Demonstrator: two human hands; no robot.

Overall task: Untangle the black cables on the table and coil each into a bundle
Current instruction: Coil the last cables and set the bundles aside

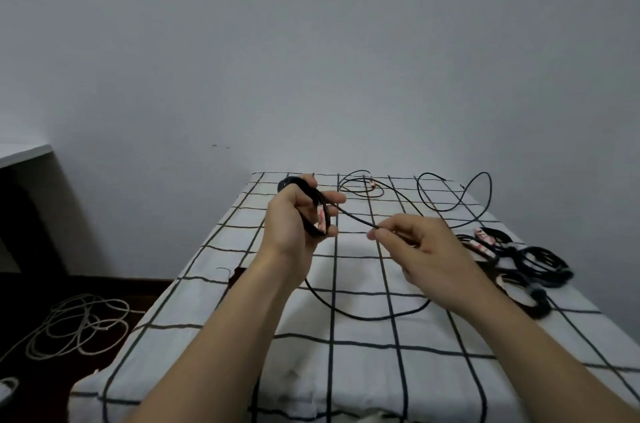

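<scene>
Starting at the near edge of the checked tablecloth (242, 370), we are seeing the slack of 1 black cable (367, 318) lying in a low loop on the cloth. Above it, our right hand (426, 256) is pinching that cable between thumb and fingertip. Our left hand (298, 214) is gripping the part-wound coil (311, 211), fingers curled round it. We are judging this as mid-coiling: the next move is calling for the right hand to lay another turn onto the coil without feeding in a twist. To the right, finished bundles (543, 261) are resting together. Farther back, small loops (346, 188) and 1 larger loose cable (443, 209) are lying uncoiled.
</scene>
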